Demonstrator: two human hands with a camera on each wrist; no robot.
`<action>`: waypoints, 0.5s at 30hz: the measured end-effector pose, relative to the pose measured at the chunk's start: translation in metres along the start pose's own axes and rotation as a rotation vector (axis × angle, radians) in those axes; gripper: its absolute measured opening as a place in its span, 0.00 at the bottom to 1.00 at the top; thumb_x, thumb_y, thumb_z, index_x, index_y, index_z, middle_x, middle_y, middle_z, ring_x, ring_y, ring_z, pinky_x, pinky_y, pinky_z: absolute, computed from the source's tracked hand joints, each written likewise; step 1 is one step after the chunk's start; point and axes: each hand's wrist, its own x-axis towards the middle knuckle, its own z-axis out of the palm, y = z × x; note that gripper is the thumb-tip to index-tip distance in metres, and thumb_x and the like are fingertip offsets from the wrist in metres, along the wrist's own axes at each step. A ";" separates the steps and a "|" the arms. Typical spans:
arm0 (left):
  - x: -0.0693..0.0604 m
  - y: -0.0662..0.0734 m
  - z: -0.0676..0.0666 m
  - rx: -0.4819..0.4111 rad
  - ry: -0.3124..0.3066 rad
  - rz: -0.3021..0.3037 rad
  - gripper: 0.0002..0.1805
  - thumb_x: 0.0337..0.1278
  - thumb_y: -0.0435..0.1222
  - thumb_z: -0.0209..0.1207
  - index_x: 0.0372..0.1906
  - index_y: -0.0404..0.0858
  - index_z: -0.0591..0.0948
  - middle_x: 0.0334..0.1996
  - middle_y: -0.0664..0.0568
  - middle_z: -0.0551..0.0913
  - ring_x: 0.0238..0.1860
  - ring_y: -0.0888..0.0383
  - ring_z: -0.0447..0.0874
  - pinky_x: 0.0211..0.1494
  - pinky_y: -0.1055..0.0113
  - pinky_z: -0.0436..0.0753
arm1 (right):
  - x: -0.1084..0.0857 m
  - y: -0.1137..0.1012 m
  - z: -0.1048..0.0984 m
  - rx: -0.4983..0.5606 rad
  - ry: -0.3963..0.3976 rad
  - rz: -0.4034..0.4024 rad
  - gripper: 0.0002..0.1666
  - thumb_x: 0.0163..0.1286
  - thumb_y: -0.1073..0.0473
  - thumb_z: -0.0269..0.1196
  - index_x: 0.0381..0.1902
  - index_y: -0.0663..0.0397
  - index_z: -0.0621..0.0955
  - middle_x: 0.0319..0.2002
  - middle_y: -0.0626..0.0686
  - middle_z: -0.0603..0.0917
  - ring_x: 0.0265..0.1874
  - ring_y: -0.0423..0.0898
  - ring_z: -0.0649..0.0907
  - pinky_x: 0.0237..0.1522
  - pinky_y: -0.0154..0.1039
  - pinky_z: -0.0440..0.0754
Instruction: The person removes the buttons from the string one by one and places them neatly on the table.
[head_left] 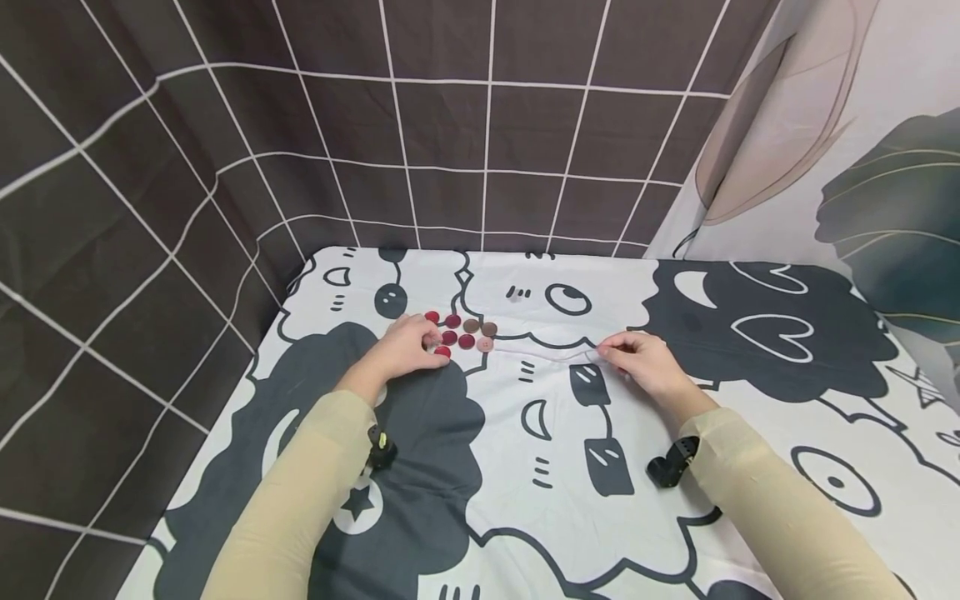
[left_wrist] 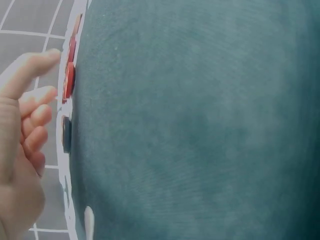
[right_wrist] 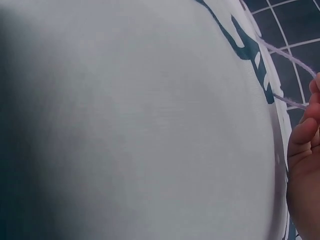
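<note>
A cluster of round buttons in red, dark red, brown and pink lies on the patterned cloth in the head view. My left hand (head_left: pixel 405 344) is at the cluster's left side, its thumb tip by a red button (head_left: pixel 442 352). The left wrist view has its fingers loosely bent beside red buttons (left_wrist: pixel 69 82) and a dark button (left_wrist: pixel 66 134), with nothing seen held. To the right, my right hand (head_left: pixel 637 358) pinches a thin lilac yarn (right_wrist: pixel 290 56). From there the yarn runs left across the cloth toward the pink button (head_left: pixel 485 344); whether it passes through cannot be told.
Black-and-white cartoon cloth (head_left: pixel 555 533) covers the surface. A dark grid-patterned curtain (head_left: pixel 442 125) hangs behind and at left, and a leaf-print curtain (head_left: pixel 885 192) at right. A small pale object (head_left: pixel 516 295) lies behind the yarn.
</note>
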 end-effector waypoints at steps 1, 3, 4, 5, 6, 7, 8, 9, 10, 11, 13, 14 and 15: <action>0.000 0.001 0.000 -0.004 0.009 0.008 0.17 0.46 0.45 0.66 0.38 0.39 0.80 0.33 0.51 0.75 0.42 0.51 0.69 0.52 0.54 0.67 | 0.000 0.000 0.000 0.000 -0.002 0.002 0.13 0.64 0.53 0.63 0.39 0.58 0.83 0.20 0.52 0.74 0.20 0.44 0.72 0.21 0.34 0.72; 0.000 0.004 -0.001 -0.024 0.024 0.022 0.19 0.46 0.45 0.66 0.40 0.38 0.80 0.34 0.51 0.75 0.43 0.50 0.69 0.53 0.53 0.67 | 0.000 0.000 -0.001 -0.002 -0.007 0.005 0.13 0.64 0.54 0.63 0.39 0.58 0.83 0.21 0.52 0.74 0.20 0.44 0.72 0.21 0.34 0.73; 0.000 0.005 -0.001 -0.036 0.030 0.025 0.19 0.46 0.45 0.66 0.41 0.37 0.80 0.34 0.50 0.75 0.44 0.50 0.69 0.53 0.54 0.68 | 0.000 -0.001 -0.001 -0.005 -0.010 0.007 0.13 0.64 0.54 0.63 0.39 0.58 0.83 0.20 0.52 0.74 0.20 0.44 0.72 0.21 0.34 0.73; 0.000 0.006 -0.002 -0.048 0.036 0.026 0.19 0.46 0.45 0.66 0.41 0.37 0.81 0.34 0.50 0.75 0.44 0.50 0.69 0.53 0.55 0.68 | 0.000 -0.001 -0.001 -0.005 -0.012 0.009 0.13 0.64 0.54 0.63 0.39 0.58 0.83 0.20 0.52 0.74 0.20 0.44 0.72 0.21 0.35 0.73; 0.001 0.006 -0.002 -0.058 0.041 0.024 0.19 0.47 0.45 0.66 0.41 0.37 0.81 0.34 0.50 0.75 0.44 0.50 0.69 0.52 0.55 0.69 | 0.000 -0.001 -0.001 -0.006 -0.014 0.011 0.13 0.64 0.54 0.63 0.39 0.58 0.83 0.20 0.51 0.74 0.20 0.43 0.72 0.21 0.35 0.73; 0.001 0.007 -0.003 -0.068 0.047 0.021 0.19 0.47 0.45 0.66 0.41 0.37 0.81 0.34 0.50 0.75 0.44 0.50 0.69 0.51 0.56 0.70 | 0.000 -0.002 -0.002 -0.006 -0.013 0.012 0.13 0.64 0.54 0.63 0.39 0.58 0.83 0.19 0.51 0.73 0.19 0.43 0.72 0.21 0.35 0.73; 0.001 0.007 -0.003 -0.076 0.052 0.021 0.19 0.47 0.46 0.66 0.41 0.37 0.81 0.34 0.50 0.75 0.44 0.51 0.68 0.50 0.57 0.70 | 0.001 -0.002 -0.002 -0.006 -0.013 0.013 0.13 0.64 0.54 0.63 0.39 0.58 0.83 0.19 0.51 0.73 0.19 0.43 0.72 0.21 0.35 0.72; 0.001 0.008 -0.004 -0.083 0.055 0.020 0.19 0.47 0.46 0.65 0.42 0.37 0.81 0.34 0.50 0.74 0.44 0.51 0.68 0.49 0.57 0.71 | 0.001 -0.003 -0.003 -0.007 -0.009 0.017 0.13 0.64 0.54 0.63 0.39 0.58 0.83 0.19 0.50 0.73 0.19 0.43 0.71 0.20 0.35 0.72; 0.001 0.008 -0.004 -0.091 0.057 0.019 0.19 0.47 0.46 0.65 0.42 0.37 0.81 0.35 0.49 0.74 0.44 0.51 0.68 0.49 0.57 0.71 | 0.001 -0.003 -0.003 -0.009 -0.007 0.019 0.13 0.64 0.53 0.63 0.39 0.58 0.83 0.19 0.49 0.73 0.18 0.42 0.71 0.20 0.35 0.71; 0.002 0.008 -0.004 -0.100 0.056 0.019 0.20 0.47 0.46 0.65 0.42 0.37 0.81 0.35 0.49 0.74 0.44 0.51 0.68 0.49 0.57 0.71 | 0.000 -0.003 -0.003 -0.009 -0.005 0.021 0.13 0.64 0.53 0.63 0.39 0.57 0.83 0.19 0.49 0.73 0.18 0.42 0.71 0.20 0.34 0.71; 0.002 0.008 -0.004 -0.121 0.048 0.016 0.20 0.48 0.46 0.65 0.44 0.37 0.81 0.36 0.49 0.75 0.45 0.51 0.68 0.50 0.57 0.71 | 0.000 -0.003 -0.004 -0.021 -0.004 0.020 0.14 0.64 0.53 0.63 0.39 0.58 0.83 0.20 0.48 0.74 0.19 0.42 0.71 0.20 0.34 0.71; 0.003 0.009 -0.004 -0.132 0.042 0.013 0.21 0.48 0.46 0.65 0.45 0.37 0.81 0.37 0.49 0.75 0.45 0.51 0.68 0.50 0.57 0.71 | 0.000 -0.003 -0.004 -0.025 -0.005 0.023 0.14 0.64 0.53 0.63 0.39 0.58 0.83 0.21 0.48 0.74 0.20 0.42 0.71 0.21 0.34 0.71; 0.003 0.009 -0.004 -0.138 0.037 0.010 0.21 0.49 0.46 0.65 0.46 0.37 0.81 0.38 0.49 0.75 0.46 0.51 0.68 0.51 0.57 0.71 | -0.001 -0.003 -0.004 -0.029 -0.004 0.025 0.14 0.64 0.53 0.63 0.39 0.57 0.83 0.21 0.48 0.74 0.20 0.42 0.71 0.21 0.34 0.71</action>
